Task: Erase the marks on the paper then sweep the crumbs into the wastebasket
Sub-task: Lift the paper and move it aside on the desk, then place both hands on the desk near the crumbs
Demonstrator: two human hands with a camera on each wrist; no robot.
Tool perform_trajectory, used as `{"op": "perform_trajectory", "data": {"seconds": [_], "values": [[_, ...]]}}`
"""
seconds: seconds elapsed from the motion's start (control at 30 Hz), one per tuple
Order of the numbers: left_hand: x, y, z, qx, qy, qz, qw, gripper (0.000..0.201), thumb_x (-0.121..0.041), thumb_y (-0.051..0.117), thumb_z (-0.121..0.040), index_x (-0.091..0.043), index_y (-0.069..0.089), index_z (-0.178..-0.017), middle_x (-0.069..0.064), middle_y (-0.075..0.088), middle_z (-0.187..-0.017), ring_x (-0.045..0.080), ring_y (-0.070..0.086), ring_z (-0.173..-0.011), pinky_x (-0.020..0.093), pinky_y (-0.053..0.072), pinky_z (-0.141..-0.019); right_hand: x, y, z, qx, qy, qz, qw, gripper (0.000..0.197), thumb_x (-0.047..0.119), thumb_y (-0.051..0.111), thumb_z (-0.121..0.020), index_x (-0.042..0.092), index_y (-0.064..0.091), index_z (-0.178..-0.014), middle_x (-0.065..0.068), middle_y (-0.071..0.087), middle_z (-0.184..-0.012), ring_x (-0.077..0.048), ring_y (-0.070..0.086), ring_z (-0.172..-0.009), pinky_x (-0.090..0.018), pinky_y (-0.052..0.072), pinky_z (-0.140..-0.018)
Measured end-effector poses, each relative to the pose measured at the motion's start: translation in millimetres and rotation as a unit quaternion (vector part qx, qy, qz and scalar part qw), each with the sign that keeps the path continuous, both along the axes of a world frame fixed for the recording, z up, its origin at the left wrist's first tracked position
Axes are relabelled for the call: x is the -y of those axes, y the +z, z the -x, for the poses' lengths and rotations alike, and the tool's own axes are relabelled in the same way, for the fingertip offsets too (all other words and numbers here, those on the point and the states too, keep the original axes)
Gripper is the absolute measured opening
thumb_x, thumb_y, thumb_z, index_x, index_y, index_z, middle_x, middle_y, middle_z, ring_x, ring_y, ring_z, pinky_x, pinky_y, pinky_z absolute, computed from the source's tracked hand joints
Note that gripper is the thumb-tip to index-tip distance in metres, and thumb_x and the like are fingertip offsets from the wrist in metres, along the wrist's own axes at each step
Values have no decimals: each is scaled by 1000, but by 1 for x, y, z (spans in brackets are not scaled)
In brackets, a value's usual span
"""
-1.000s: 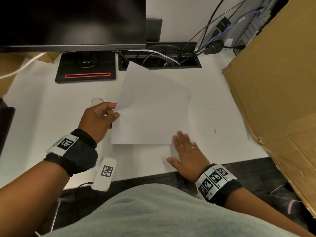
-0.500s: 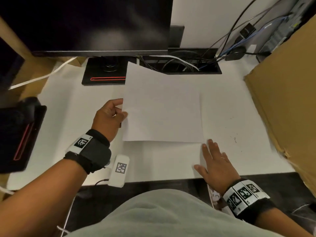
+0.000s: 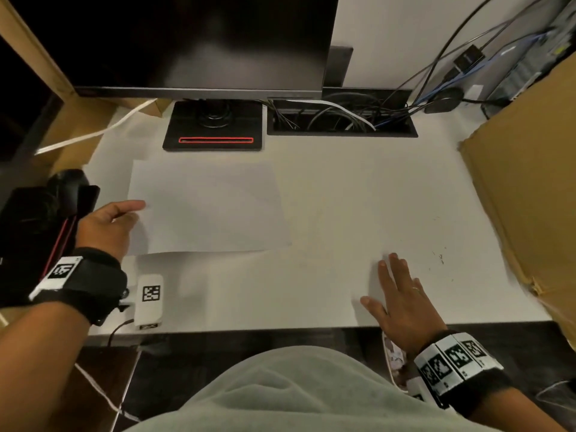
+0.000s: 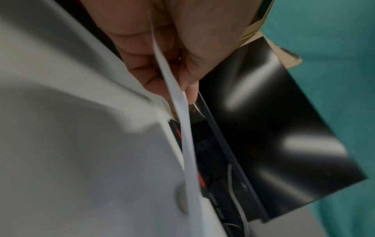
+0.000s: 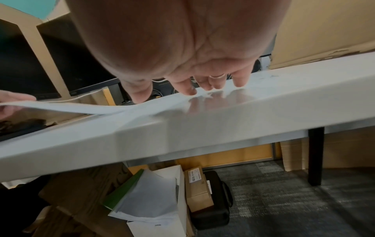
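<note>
A white sheet of paper [image 3: 205,207] hangs low over the white desk [image 3: 327,188], in front of the monitor stand. My left hand [image 3: 131,213] pinches its left edge between thumb and fingers. The left wrist view shows that paper edge [image 4: 172,89] running out of the grip of my left hand [image 4: 178,89]. My right hand [image 3: 396,285] lies flat on the desk near the front edge, fingers straight, well to the right of the paper. Dark crumbs [image 3: 439,257] are scattered just right of its fingertips [image 5: 190,91]. A white bin [image 3: 393,360] shows below the desk edge by my right wrist.
A monitor on a black stand [image 3: 213,126] and a cable tray [image 3: 341,120] fill the back. Large cardboard [image 3: 530,198] leans along the right side. A white tagged device [image 3: 150,299] lies front left, with a black object [image 3: 37,219] further left. Boxes and papers [image 5: 154,200] sit under the desk.
My left hand has carried the paper to the left and lower, so it now sits in front of the monitor stand. The right hand no longer touches the paper and stays flat on the desk.
</note>
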State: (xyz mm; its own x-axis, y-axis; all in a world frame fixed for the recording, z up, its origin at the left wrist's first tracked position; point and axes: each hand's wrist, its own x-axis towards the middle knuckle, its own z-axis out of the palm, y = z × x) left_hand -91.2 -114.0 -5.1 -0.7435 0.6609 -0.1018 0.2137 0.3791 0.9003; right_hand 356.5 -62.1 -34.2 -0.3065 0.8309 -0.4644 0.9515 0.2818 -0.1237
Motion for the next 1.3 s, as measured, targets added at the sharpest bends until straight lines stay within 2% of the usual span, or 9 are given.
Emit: {"op": "perform_trajectory", "data": {"seconds": [0.27, 0.43, 0.57, 0.83, 0.93, 1.0, 1.1, 1.2, 1.3], "values": [[-34, -15, 49, -207, -95, 263, 938, 71, -39, 77, -73, -11, 49, -132, 19, 39, -141, 39, 40, -127, 49, 33, -109, 19, 19, 53, -84, 144, 24, 986, 103, 78, -6, -70, 17, -13, -153, 2, -31, -153, -14, -28, -141, -35, -7, -120], [-46, -28, 53, -356, -180, 454, 797, 96, -75, 57, -69, -14, 36, -139, 15, 15, -150, 38, 15, -136, 54, 25, -109, 35, 10, 115, -77, 295, 95, 948, 84, 64, 26, -93, 17, -5, -155, 2, -26, -157, -12, -27, -141, -36, -10, -117], [-52, -31, 66, -388, -212, 459, 771, 97, -81, 52, -65, -15, 41, -135, 14, 11, -152, 40, 13, -137, 56, 22, -110, 38, -3, 124, -41, 310, 93, 945, 84, 66, 19, -91, 17, -6, -155, 1, -24, -159, -15, -21, -147, -39, -9, -118], [-44, -9, 44, -437, -209, 399, 778, 92, -67, 59, -73, -12, 32, -141, 14, 25, -148, 41, 25, -131, 55, 35, -101, 19, 2, 27, 37, 51, -2, 998, 90, 70, 5, -85, 14, -17, -152, -5, -32, -155, -19, -25, -144, -41, -1, -122], [-20, -1, 4, -432, -296, 247, 815, 79, -62, 58, -77, -12, 45, -136, 15, 43, -136, 40, 39, -119, 53, 41, -94, 32, 7, 53, -52, 140, -1, 989, 85, 69, 4, -87, 17, -14, -153, -5, -24, -159, -21, -19, -147, -41, -2, -120], [14, -9, -29, -382, -427, 230, 787, 88, -74, 41, -75, -11, 48, -135, 15, 49, -134, 37, 46, -116, 51, 43, -95, 47, -1, 75, -88, 227, 35, 969, 86, 68, 6, -91, 11, 8, -154, -8, -2, -162, -27, 0, -149, -49, 9, -118], [53, -23, -70, -338, -533, 317, 707, 112, -79, 18, -62, -9, 21, -148, 12, 15, -156, 32, 26, -140, 39, 26, -111, 53, -12, 73, -40, 241, 38, 969, 80, 64, 17, -96, 6, 31, -149, -12, 21, -159, -29, 24, -145, -52, 36, -109], [52, -25, -97, -345, -547, 357, 673, 121, -82, 4, -54, -7, -14, -147, 5, -31, -146, 23, -14, -145, 35, 1, -117, 41, -9, 35, -27, 156, 10, 987, 86, 69, 13, -91, 14, -7, -154, -6, -20, -160, -22, -14, -148, -41, 5, -121], [29, -24, -124, -347, -557, 372, 657, 118, -85, 10, -62, -7, -20, -146, 9, -35, -148, 24, -23, -142, 39, -2, -118, 22, -5, 1, 28, 99, -3, 995, 91, 74, -11, -81, 15, -26, -148, -2, -37, -153, -17, -28, -144, -36, -7, -120]]}}
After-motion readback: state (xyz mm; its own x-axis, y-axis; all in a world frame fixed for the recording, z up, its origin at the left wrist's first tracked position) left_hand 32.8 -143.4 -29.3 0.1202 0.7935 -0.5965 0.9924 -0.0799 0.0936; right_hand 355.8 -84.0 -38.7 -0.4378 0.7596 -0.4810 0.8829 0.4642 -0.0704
